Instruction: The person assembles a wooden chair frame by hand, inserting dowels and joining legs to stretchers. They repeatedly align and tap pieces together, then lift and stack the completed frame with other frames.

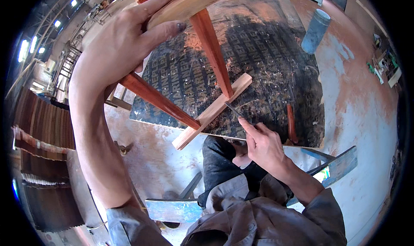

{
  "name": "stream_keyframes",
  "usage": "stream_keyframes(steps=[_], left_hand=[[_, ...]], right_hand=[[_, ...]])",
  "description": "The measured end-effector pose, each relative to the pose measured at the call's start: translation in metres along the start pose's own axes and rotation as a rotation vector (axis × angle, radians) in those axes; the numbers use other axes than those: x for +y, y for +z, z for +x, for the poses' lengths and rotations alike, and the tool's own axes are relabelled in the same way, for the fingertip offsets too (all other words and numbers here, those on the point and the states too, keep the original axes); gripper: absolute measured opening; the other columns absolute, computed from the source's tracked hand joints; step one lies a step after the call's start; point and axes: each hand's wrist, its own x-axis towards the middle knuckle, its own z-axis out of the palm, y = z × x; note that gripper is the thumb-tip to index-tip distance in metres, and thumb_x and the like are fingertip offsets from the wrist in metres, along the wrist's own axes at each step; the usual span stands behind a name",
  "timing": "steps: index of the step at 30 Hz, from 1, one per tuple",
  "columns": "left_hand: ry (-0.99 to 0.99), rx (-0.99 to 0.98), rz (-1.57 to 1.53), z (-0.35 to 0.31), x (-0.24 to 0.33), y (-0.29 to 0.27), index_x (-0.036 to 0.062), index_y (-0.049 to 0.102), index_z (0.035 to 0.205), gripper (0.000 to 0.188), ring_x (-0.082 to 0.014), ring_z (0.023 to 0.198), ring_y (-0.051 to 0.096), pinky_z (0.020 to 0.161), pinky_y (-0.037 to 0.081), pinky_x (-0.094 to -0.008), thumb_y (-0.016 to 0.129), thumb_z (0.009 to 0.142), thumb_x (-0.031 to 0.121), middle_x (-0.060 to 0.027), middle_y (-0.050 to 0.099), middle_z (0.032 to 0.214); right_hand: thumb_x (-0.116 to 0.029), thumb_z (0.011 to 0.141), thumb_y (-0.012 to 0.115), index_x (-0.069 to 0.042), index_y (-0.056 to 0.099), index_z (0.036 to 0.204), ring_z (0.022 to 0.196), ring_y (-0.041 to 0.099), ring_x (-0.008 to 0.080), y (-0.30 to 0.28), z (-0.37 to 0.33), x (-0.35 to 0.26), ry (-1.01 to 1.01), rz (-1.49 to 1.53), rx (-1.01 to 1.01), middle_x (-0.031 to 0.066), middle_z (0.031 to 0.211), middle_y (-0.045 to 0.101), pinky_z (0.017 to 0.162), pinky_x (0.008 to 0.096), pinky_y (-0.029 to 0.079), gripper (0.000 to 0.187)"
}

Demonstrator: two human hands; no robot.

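Observation:
My left hand is wrapped over the edge of a pale wooden top piece, thumb along its near side. Two reddish-brown tapered legs slope down from under it. Their lower ends meet a pale wood strip lying slantwise over the front of a dark board. Below it, my right hand is closed around a thin dark metal tool, index finger stretched along it. The tool's tip touches or nearly touches the strip beside the right leg's end. Its handle is hidden in my palm, so I cannot tell its exact kind.
Wood dust and shavings cover the dark printed board. A reddish-brown stick-like piece lies at its right. Beyond stands a blue-grey cylinder. Stacked wood strips line the left. A worn blue bench is under me.

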Motion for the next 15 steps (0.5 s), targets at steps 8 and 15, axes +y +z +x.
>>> stream_keyframes(steps=[8, 15], left_hand=[[0.148, -0.021, -0.017, 0.001, -0.007, -0.007, 0.0073, 0.048, 0.152, 0.066, -0.0289, 0.105, 0.072, 0.091, 0.054, -0.0362, 0.069, 0.099, 0.041, -0.0200, 0.072, 0.120], [-0.026, -0.109, -0.010, 0.003, 0.002, -0.016, 0.0069, 0.051, 0.150, 0.063, -0.0205, 0.088, 0.072, 0.080, 0.055, -0.0333, 0.072, 0.098, 0.037, -0.0152, 0.075, 0.108]], right_hand=[[0.000, 0.089, 0.062, -0.006, 0.062, 0.138, 0.064, 0.065, 0.0371, -0.004, 0.013, -0.012, -0.017, -0.174, -0.038, 0.0155, 0.081, 0.059, 0.056, 0.0465, 0.055, 0.050], [0.000, 0.087, 0.063, -0.003, 0.062, 0.138, 0.062, 0.065, 0.0340, -0.008, 0.017, -0.015, -0.043, -0.185, -0.059, 0.0136, 0.082, 0.058, 0.055, 0.0430, 0.057, 0.052]])
